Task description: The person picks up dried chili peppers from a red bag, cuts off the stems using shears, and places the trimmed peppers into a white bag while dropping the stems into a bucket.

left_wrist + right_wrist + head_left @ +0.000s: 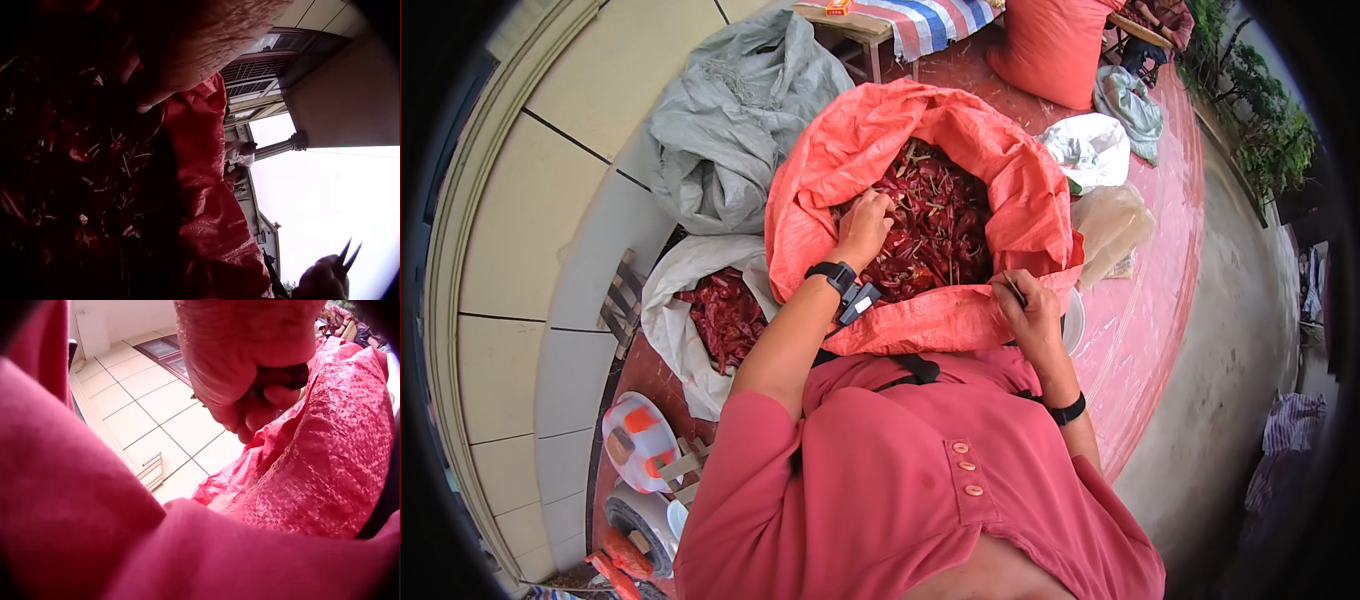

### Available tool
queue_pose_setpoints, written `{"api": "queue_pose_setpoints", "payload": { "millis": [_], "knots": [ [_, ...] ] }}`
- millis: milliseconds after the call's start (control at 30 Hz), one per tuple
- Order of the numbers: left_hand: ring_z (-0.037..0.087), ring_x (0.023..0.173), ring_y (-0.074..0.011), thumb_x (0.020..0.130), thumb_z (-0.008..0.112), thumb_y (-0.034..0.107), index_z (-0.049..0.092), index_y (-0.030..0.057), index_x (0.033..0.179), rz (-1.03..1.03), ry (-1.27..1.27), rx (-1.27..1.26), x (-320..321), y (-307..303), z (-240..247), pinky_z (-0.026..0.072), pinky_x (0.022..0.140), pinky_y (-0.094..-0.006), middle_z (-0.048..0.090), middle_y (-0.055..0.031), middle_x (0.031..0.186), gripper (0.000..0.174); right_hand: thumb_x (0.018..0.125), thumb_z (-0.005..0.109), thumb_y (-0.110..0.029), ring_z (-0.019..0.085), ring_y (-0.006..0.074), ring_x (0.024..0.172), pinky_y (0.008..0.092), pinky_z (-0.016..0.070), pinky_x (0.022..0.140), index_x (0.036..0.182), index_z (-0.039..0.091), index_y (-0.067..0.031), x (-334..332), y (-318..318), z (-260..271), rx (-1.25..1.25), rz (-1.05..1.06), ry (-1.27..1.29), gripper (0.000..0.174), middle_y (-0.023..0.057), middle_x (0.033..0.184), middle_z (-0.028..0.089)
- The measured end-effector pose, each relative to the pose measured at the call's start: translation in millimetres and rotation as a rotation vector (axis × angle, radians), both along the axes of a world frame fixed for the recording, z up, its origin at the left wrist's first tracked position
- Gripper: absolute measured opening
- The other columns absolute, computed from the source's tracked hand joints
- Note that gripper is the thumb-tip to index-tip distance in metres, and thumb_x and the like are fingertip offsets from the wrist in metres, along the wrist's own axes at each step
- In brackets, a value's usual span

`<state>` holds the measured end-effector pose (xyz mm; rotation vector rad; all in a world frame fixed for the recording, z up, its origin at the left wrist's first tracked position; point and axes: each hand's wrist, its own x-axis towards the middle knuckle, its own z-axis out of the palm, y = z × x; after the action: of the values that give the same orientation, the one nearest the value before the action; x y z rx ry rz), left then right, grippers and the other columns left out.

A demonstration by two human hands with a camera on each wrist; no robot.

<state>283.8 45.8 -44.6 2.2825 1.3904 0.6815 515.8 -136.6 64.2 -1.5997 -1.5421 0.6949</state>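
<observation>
Dried red chilies (930,215) fill a wide-mouthed red woven sack (1025,165) in front of the person. My left hand (865,228) reaches into it on the left, its bent fingers down at the chilies. In the left wrist view the fingertips are dark against the chilies, and I cannot tell whether they pinch one. At the sack's near right rim, my right hand (1035,312) grips a small tool with two sharp points (348,255). The points stand slightly apart in the left wrist view; a dark rounded end (292,376) pokes out of the fist in the right wrist view.
A white sack (665,290) with more chilies stands at the left, below a grey sack (730,120). Behind are a striped-cloth table (940,25) and a full red sack (1050,50). A plastic lidded tub (640,440) sits lower left. Another person (1165,30) sits far right.
</observation>
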Motion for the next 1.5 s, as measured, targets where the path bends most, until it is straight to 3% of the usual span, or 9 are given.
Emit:
{"api": "queue_pose_setpoints", "payload": {
  "millis": [133, 167, 400, 667, 767, 900, 1200, 1300, 1500],
  "knots": [
    [0.067, 0.078, -0.0265, 0.083, 0.06, 0.0, 0.054, 0.003, 0.101, 0.058, -0.445, -0.295, 3.7, -21.5, 45.5, 0.0523, 0.068, -0.0369, 0.064, -0.0125, 0.099, 0.019, 0.086, 0.064, -0.007, 0.063, 0.0201, 0.073, 0.0288, 0.049, 0.067, 0.094, 0.063, 0.0002, -5.9, 12.4, 1.8, 0.063, 0.03, -0.004, 0.011, 0.0112, 0.086, 0.064],
    [0.069, 0.072, -0.0195, 0.088, 0.055, -0.002, 0.05, 0.0014, 0.105, -0.008, -0.565, -0.27, 5.9, -31.4, 55.2, 0.0521, 0.059, -0.0288, 0.065, -0.0124, 0.102, 0.019, 0.086, 0.065, -0.006, 0.063, 0.0184, 0.073, 0.0281, 0.0486, 0.067, 0.095, 0.063, 0.0, -7.9, 15.5, 5.3, 0.06, 0.022, 0.031, 0.011, 0.0101, 0.085, 0.064],
    [0.066, 0.093, -0.0178, 0.094, 0.044, -0.006, 0.038, 0.0033, 0.112, -0.172, -0.928, -0.351, 20.1, -83.0, 114.2, 0.0515, 0.063, -0.0208, 0.056, -0.0176, 0.123, 0.021, 0.086, 0.067, -0.005, 0.053, 0.007, 0.071, 0.0228, 0.0448, 0.063, 0.099, 0.063, -0.0005, -30.9, 38.8, 31.6, 0.077, 0.01, 0.336, 0.015, 0.0015, 0.081, 0.058],
    [0.062, 0.093, -0.0133, 0.093, 0.047, -0.006, 0.039, 0.0031, 0.118, -0.325, -0.83, -0.388, 24.2, -105.5, 133.2, 0.0499, 0.073, -0.0233, 0.053, -0.015, 0.13, 0.028, 0.088, 0.067, -0.011, 0.05, 0.0034, 0.063, 0.0199, 0.0407, 0.053, 0.094, 0.064, -0.0002, -39.9, 36.3, 49.7, -0.028, 0.059, 0.493, 0.013, -0.0023, 0.073, 0.058],
    [0.061, 0.086, -0.0126, 0.089, 0.06, 0.0, 0.044, -0.0002, 0.112, -0.283, -0.908, -0.254, 32.5, -109.1, 126.0, 0.0513, 0.072, -0.0245, 0.057, -0.0107, 0.117, 0.027, 0.089, 0.065, -0.01, 0.051, 0.0036, 0.063, 0.0204, 0.0415, 0.054, 0.091, 0.064, -0.0008, -43.5, 34.0, 44.2, -0.004, 0.018, 0.571, 0.009, -0.0034, 0.069, 0.057],
    [0.056, 0.09, -0.0129, 0.084, 0.072, 0.011, 0.048, -0.0018, 0.102, -0.16, -1.119, -0.413, 37.4, -109.1, 126.4, 0.05, 0.078, -0.0248, 0.05, -0.0104, 0.11, 0.032, 0.091, 0.063, -0.008, 0.051, 0.004, 0.065, 0.0205, 0.0425, 0.057, 0.088, 0.063, -0.0014, -46.0, 34.5, 33.6, 0.137, 0.046, 0.507, 0.007, -0.0027, 0.071, 0.056],
    [0.054, 0.081, -0.0089, 0.091, 0.063, 0.013, 0.058, -0.0003, 0.089, -0.179, -0.866, -0.409, 32.6, -100.7, 116.0, 0.0483, 0.068, -0.0239, 0.051, -0.0042, 0.106, 0.015, 0.094, 0.06, -0.02, 0.048, 0.0054, 0.059, 0.0197, 0.0396, 0.053, 0.091, 0.059, -0.004, -38.1, 36.5, 42.4, -0.118, 0.078, 0.662, 0.016, -0.0026, 0.069, 0.053],
    [0.054, 0.079, -0.0071, 0.091, 0.063, 0.013, 0.057, 0.0, 0.088, -0.183, -0.892, -0.48, 32.2, -102.8, 117.1, 0.0468, 0.064, -0.0219, 0.053, -0.0044, 0.109, 0.014, 0.095, 0.059, -0.026, 0.043, 0.0047, 0.053, 0.0194, 0.0329, 0.047, 0.087, 0.058, -0.0076, -30.6, 36.2, 39.0, -0.357, 0.081, 0.867, 0.02, -0.0032, 0.064, 0.051],
    [0.057, 0.075, -0.0073, 0.092, 0.062, 0.011, 0.057, 0.0024, 0.098, -0.34, -1.078, -0.732, 33.1, -104.3, 120.2, 0.0497, 0.064, -0.0223, 0.058, -0.006, 0.11, 0.011, 0.095, 0.059, -0.028, 0.036, 0.0036, 0.051, 0.0202, 0.0243, 0.044, 0.086, 0.056, -0.0098, -27.3, 34.8, 25.5, -0.373, 0.153, 1.126, 0.02, -0.0044, 0.063, 0.046]
  ]
}}
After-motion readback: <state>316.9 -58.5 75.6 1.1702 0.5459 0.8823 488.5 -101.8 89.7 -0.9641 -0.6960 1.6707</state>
